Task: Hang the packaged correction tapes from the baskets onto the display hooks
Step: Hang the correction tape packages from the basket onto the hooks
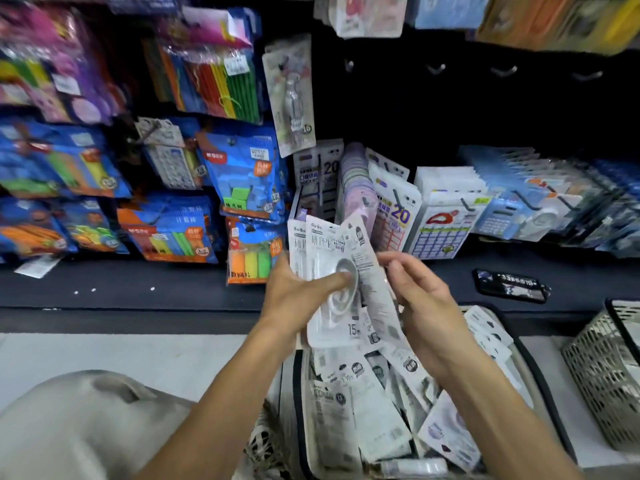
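The person stands at the stationery display with a small fan of packaged correction tapes [332, 271] held up in front of the shelf, above the basket [540, 386] they come from. The left hand [298, 289] grips the bunch, thumb laid across the front of the nearest pack and fingers behind it, while the right hand [419, 299] pinches the edge of the rightmost pack between curled fingers and thumb, as if sorting or squaring the cards before lifting them. The basket below is heaped with more of the same white packs [381, 403], lying every which way, so most of the stock looks yet to be hung. A second, mesh basket [602, 368] sits off to the right; what is in it is hard to make out. Up on the dark back panel a row of bare display hooks [502, 71] shows, with nothing on them, well above the hands. One pale blister pack [291, 95] hangs at the left end of that row, though it is too blurred to say whether it is a correction tape. Lower hooks already carry sticker packs [398, 209] and other cards. From here the job seems near its start: a handful is gathered, nothing from it is on a hook, and a full basket waits.
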### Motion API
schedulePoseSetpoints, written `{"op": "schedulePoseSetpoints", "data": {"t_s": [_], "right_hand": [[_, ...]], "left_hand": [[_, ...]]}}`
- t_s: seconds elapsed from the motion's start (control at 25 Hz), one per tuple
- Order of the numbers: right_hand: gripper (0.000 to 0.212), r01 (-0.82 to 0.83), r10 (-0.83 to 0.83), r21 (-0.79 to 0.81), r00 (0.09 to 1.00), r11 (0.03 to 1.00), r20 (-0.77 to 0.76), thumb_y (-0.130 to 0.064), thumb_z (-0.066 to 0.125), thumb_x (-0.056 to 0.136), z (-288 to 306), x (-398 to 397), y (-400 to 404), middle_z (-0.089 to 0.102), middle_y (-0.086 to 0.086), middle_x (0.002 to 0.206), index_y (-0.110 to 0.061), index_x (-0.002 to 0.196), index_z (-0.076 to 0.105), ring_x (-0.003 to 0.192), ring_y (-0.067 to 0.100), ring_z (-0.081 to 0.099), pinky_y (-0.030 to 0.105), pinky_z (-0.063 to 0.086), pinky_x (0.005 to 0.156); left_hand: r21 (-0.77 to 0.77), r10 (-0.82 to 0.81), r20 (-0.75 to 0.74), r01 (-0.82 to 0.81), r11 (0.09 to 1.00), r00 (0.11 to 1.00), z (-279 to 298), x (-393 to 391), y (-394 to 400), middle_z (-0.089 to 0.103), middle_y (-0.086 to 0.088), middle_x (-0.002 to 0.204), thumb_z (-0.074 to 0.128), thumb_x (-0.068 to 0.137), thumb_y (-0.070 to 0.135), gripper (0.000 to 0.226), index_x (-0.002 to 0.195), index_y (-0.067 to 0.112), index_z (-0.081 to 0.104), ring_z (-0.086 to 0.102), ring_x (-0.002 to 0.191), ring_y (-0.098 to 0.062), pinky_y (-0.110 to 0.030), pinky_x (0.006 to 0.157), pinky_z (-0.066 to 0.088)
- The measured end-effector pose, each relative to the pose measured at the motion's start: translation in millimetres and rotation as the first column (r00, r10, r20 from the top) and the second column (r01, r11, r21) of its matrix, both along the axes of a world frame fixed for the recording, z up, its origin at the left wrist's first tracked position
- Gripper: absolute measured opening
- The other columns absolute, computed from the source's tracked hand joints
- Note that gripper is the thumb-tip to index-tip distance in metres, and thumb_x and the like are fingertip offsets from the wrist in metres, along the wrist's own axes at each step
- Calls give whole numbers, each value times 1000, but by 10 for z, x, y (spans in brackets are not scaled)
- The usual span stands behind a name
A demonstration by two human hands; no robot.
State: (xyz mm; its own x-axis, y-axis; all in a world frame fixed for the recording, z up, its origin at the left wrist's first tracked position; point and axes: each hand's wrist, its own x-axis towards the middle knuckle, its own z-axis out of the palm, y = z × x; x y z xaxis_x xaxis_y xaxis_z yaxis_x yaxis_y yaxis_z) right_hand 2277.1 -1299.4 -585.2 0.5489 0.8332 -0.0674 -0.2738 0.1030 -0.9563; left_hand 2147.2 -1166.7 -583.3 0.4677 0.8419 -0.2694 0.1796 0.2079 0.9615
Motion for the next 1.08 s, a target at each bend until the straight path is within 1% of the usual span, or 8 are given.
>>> {"op": "schedulePoseSetpoints", "data": {"t_s": [0.16,0.24,0.32,0.4,0.56,0.76,0.92,1.08], "right_hand": [[43,69,-89,93,969,993,232,-27,75,85,594,118,163,70,-16,122,-39,125,65,112,6,67,25,57,86],[51,108,-105,-17,985,994,137,-46,74,76,703,128,277,73,-10,120,-33,125,66,111,15,69,40,57,95],[44,38,-42,-107,998,994,-39,-53,68,78,741,130,393,77,5,109,-23,111,76,93,30,74,48,58,82],[40,-22,0,-139,988,990,-153,-53,64,80,786,126,494,77,11,104,-21,99,81,81,31,72,43,56,72],[36,43,-44,-9,970,999,-239,-33,66,84,831,287,686,77,12,109,-11,111,76,95,27,76,36,62,69],[24,165,-178,81,963,983,202,-32,66,91,1198,582,918,78,1,105,-26,115,65,97,20,75,37,59,78],[17,218,-201,9,883,976,423,-34,64,97,1343,635,1183,79,-5,93,-27,111,61,85,15,75,36,56,75],[17,379,-368,66,819,923,440,-48,68,91,1211,546,1130,77,-8,87,-35,100,62,75,13,74,33,53,61]], "left_hand": [[-5,-68,191,71,997,979,592,212,165,81,10,98,87,78,19,40,112,31,69,78,89,-10,-28,69,62],[78,-90,208,76,994,974,888,284,276,81,12,97,88,76,21,42,112,31,68,78,88,-10,-27,69,63],[196,-131,155,99,975,979,1054,327,400,80,16,95,92,71,26,45,107,36,67,76,88,-6,-26,73,61],[216,-138,155,102,971,978,1081,318,512,80,16,92,92,71,22,43,103,39,69,76,84,-4,-26,75,61],[106,-103,216,82,991,971,1057,250,700,80,8,104,94,61,28,66,121,30,67,78,96,-17,-44,89,60],[180,-48,330,-13,983,943,1203,17,1018,81,4,99,97,60,17,63,114,32,68,79,85,-21,-31,61,62],[118,-45,446,-9,993,894,1247,-33,1051,81,-7,104,92,54,20,69,119,22,69,79,87,-28,-32,60,62],[88,-42,527,-6,996,849,1240,-38,1054,81,-7,105,92,49,26,64,110,26,74,79,88,-27,-31,61,62]]}}
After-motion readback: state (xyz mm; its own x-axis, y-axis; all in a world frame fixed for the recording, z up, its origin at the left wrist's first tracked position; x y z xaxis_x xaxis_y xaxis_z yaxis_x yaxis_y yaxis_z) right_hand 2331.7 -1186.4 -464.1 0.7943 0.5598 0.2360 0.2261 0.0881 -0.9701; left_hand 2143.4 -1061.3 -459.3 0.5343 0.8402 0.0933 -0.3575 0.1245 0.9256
